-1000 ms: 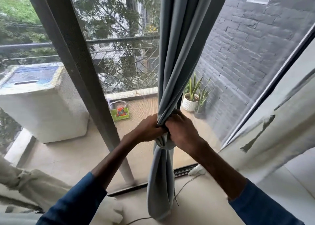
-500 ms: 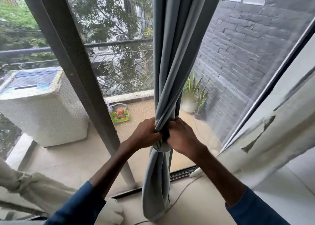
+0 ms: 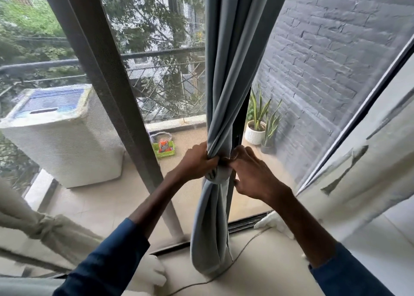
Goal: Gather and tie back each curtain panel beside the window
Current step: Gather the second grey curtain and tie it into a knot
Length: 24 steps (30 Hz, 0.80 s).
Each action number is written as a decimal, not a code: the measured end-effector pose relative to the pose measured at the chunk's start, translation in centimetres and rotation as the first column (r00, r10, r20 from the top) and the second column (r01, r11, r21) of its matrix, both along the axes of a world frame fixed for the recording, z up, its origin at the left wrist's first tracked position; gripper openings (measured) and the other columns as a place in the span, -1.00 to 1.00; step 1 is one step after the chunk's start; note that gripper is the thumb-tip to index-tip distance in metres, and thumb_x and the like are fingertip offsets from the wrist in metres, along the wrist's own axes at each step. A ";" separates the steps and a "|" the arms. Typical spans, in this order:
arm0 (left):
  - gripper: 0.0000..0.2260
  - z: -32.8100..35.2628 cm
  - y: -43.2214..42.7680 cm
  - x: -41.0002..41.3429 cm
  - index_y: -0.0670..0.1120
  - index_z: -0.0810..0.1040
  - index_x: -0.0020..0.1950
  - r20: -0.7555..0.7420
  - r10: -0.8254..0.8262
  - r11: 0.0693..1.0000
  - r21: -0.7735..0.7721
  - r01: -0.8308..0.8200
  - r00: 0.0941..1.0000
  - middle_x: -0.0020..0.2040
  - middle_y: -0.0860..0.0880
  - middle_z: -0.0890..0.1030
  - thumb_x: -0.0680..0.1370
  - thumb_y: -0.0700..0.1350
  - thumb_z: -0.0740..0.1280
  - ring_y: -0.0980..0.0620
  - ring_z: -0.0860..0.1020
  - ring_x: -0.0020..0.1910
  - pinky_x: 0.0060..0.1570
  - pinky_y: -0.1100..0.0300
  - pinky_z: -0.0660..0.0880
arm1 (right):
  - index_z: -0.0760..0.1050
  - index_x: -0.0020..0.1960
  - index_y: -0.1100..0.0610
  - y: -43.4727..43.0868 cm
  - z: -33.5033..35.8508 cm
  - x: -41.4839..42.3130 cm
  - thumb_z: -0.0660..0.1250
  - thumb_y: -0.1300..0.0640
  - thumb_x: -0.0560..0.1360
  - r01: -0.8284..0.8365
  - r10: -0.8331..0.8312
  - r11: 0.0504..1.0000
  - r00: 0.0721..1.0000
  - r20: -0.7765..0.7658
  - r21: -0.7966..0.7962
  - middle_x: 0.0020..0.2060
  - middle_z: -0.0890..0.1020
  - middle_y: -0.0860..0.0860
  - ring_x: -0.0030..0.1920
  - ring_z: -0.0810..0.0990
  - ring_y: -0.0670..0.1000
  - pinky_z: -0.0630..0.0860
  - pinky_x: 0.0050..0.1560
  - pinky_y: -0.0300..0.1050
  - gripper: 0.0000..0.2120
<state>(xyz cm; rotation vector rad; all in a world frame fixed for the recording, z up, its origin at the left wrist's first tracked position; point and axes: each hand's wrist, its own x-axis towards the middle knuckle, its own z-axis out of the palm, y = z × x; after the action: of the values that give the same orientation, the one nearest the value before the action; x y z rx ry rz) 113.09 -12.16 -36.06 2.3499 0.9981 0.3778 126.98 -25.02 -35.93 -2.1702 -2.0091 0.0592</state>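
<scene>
A grey-blue curtain panel (image 3: pixel 226 76) hangs in front of the window, gathered into a narrow bundle with a knot (image 3: pixel 218 171) at waist height. My left hand (image 3: pixel 197 161) grips the bundle at the knot from the left. My right hand (image 3: pixel 251 172) pinches the knot from the right, its lower fingers loosely spread. Below the knot the fabric hangs in a loop (image 3: pixel 210 233) down to the floor. A cream curtain panel (image 3: pixel 44 228) at lower left is tied in a knot. Another cream panel (image 3: pixel 367 168) hangs at the right.
A dark window frame post (image 3: pixel 107 89) stands left of the curtain. Behind the glass are a white washing machine (image 3: pixel 60 134), a green basket (image 3: pixel 163 145) and potted plants (image 3: pixel 257 125) by a grey brick wall. A thin cord (image 3: pixel 242 253) lies on the floor.
The curtain bundle and both hands have shifted slightly left in view. My right hand has loosened from a full grip, with its lower fingers now spread away from the fabric.
</scene>
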 end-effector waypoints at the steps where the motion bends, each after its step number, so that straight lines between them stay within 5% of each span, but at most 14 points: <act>1: -0.86 -0.1 -0.1 0.1 -0.11 0.39 -0.14 -0.002 -0.003 1.000 0.001 0.003 1.000 -0.36 0.10 0.39 0.54 -0.12 0.33 0.09 0.37 -0.41 -0.44 0.28 0.18 | 0.53 0.27 0.03 0.3 0.0 0.2 0.45 0.03 0.47 0.019 -0.019 1.000 1.000 0.019 -0.021 0.24 0.39 0.03 0.33 0.35 0.09 0.54 0.19 0.02 -0.61; 9: -0.65 -0.9 -0.8 1.5 -0.16 0.48 0.00 -0.074 0.009 1.000 0.024 -0.007 0.997 -0.15 -0.07 0.49 0.44 0.11 0.27 -0.16 0.47 -0.20 -0.22 0.11 0.32 | 0.33 0.52 -0.01 2.3 -2.2 1.2 0.47 -0.12 0.48 0.005 -0.010 0.969 1.000 -0.020 -0.247 0.33 0.58 0.11 0.31 0.54 0.22 0.47 0.22 0.02 -0.32; 13: -0.70 -0.4 -0.1 1.1 -0.12 0.41 -0.14 -0.015 0.046 0.999 -0.018 -0.046 0.999 -0.22 -0.10 0.52 0.38 0.11 0.21 -0.21 0.53 -0.23 -0.28 0.12 0.31 | 0.38 0.48 -0.12 2.3 -4.3 2.0 0.50 -0.09 0.40 -0.006 0.013 1.000 0.973 -0.232 0.028 0.11 0.62 0.05 0.08 0.64 0.13 0.57 0.05 0.04 -0.32; 17: -0.83 0.3 0.6 0.9 -0.11 0.37 -0.16 0.007 0.068 0.998 -0.015 -0.068 0.998 -0.23 -0.13 0.51 0.53 -0.07 0.30 -0.19 0.48 -0.26 -0.26 0.12 0.29 | 0.44 0.38 -0.08 1.6 -6.7 -0.6 0.54 0.15 0.40 0.194 0.005 0.931 0.840 -0.542 0.310 0.09 0.53 -0.05 -0.16 0.65 -0.11 0.65 -0.16 0.01 -0.40; 22: -0.74 0.2 -0.2 1.4 -0.05 0.29 -0.27 0.032 0.056 0.998 -0.005 -0.056 0.998 -0.40 0.05 0.37 0.54 -0.12 0.32 -0.01 0.37 -0.44 -0.44 0.17 0.19 | 0.33 0.21 -0.01 1.5 -8.6 -3.4 0.50 0.21 0.35 0.543 -0.078 0.756 0.630 -0.773 0.366 0.01 0.61 -0.06 -0.12 0.68 0.00 0.64 -0.15 0.03 -0.46; 24: -0.75 0.1 -0.2 1.3 -0.07 0.30 -0.27 0.044 0.077 0.997 -0.008 -0.077 0.996 -0.40 0.05 0.36 0.54 -0.13 0.32 0.07 0.33 -0.46 -0.46 0.20 0.16 | 0.42 0.20 0.05 1.3 -8.7 -3.3 0.47 0.17 0.39 0.560 -0.165 0.746 0.680 -0.715 0.360 -0.06 0.68 -0.04 -0.15 0.68 0.01 0.60 -0.16 -0.05 -0.57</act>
<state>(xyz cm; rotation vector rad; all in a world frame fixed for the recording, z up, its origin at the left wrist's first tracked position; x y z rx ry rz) 114.38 -12.38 -35.98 2.2919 1.0699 0.4539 123.64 -23.76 -44.62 -1.7768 -0.9815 0.1252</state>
